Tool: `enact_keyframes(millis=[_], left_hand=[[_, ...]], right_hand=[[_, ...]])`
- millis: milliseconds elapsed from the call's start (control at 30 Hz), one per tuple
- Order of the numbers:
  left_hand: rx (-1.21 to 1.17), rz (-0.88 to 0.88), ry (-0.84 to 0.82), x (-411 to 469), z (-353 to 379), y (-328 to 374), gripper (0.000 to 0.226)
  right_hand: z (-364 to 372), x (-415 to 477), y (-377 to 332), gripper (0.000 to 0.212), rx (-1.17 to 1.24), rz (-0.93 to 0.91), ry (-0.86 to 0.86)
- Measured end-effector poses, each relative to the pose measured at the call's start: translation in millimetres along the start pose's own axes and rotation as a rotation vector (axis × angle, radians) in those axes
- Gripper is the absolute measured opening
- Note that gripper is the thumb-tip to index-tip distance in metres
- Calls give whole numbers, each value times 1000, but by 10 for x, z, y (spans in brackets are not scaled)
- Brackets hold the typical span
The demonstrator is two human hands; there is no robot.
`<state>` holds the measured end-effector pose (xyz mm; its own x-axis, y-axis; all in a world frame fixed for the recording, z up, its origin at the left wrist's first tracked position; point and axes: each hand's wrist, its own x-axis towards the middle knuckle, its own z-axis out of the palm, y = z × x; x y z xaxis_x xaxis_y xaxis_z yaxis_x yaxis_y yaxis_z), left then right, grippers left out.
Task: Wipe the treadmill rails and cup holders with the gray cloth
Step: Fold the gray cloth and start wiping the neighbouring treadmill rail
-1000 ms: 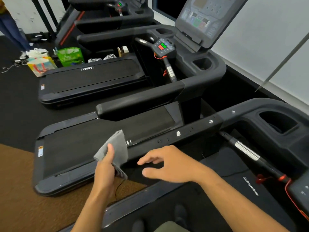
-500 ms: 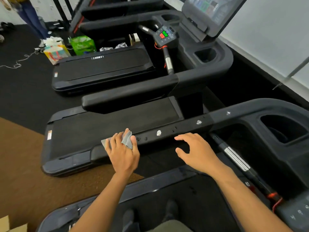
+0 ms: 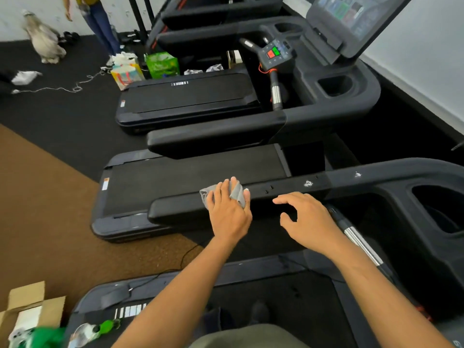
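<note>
Gray cloth (image 3: 237,194) under the palm, and the left hand (image 3: 229,213) has it pressed flat on top of the black rail (image 3: 180,209) of the nearest treadmill, fingers spread and curled over the fabric so it is pinned and gripped at once. One bunched corner of the cloth pokes out on the side of the hand toward the rail's rounded free end, and a fold shows between the fingers on the other side. Just along the rail from that hand, toward the console, a small white speck (image 3: 246,189) sits right at the fingertip. Farther along the same rail there is a white smudge (image 3: 308,183), and another white smudge (image 3: 357,174) beyond it where the rail curves into the console. The right hand (image 3: 307,219) hangs empty and loosely open beside the rail, on the person's side of it, fingers reaching forward and thumb spread, holding nothing; whether the fingertips touch the rail cannot be told. At the console end of the rail is the cup holder (image 3: 442,209), a deep dark well, well apart from the cloth. Below the rail on the person's side, a handlebar with a silver grip (image 3: 361,244) slants down past the right wrist. Beyond the rail lies the belt of the neighbouring treadmill (image 3: 190,177), black and flat. A green shopping bag (image 3: 162,65) stands on the floor far past the rail.
</note>
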<state>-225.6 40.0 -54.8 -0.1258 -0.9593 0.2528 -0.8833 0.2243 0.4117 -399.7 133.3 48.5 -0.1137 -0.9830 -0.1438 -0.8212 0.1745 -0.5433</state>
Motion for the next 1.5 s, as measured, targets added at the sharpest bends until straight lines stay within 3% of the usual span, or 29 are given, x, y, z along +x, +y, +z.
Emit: enact_keyframes(millis=[100,233,333,467,567,633,733,867,1100,1200,1267,1333,1433,1500], left_hand=[[139,147,-70,226,-133,-289,57],[153,86,-150,380,-85,-282,56],[73,11,-42,330,-20,-108,48],[24,-4,-72,289,82,135,57],[-99,36,-104,318,179,233,51],[-78,154,-172,315,240,185,45],[19,391,-308,281,189,59,57],[-99,498,-330,145,93,10,58],[-705,40,-548,-30,-227,39,25],[-1006,-395,-622,-20,-610,14,42],[-1191,-729,-546,10,-853,-149,44],[-1379,-948,-427,42,-1101,-358,40],[-1524,-885,-230,131,-1458,-602,42],[-1400,-724,-146,199,-1501,-713,45]], right_hand=[[49,32,-157,40,-6,-48,-12],[111,35,-309,39,6,-78,-19],[144,37,-412,37,21,-74,-11],[177,20,-513,36,26,-51,-16],[156,-7,-569,36,62,-8,32],[169,-24,-621,35,71,2,70],[227,-31,-763,33,101,11,99],[293,-1,-984,37,150,39,111],[235,46,-1091,38,215,45,131],[120,121,-999,38,359,52,182],[24,192,-907,38,458,70,251],[-70,265,-776,38,488,87,263],[-178,334,-523,37,480,105,235],[-202,346,-330,36,466,121,210]])
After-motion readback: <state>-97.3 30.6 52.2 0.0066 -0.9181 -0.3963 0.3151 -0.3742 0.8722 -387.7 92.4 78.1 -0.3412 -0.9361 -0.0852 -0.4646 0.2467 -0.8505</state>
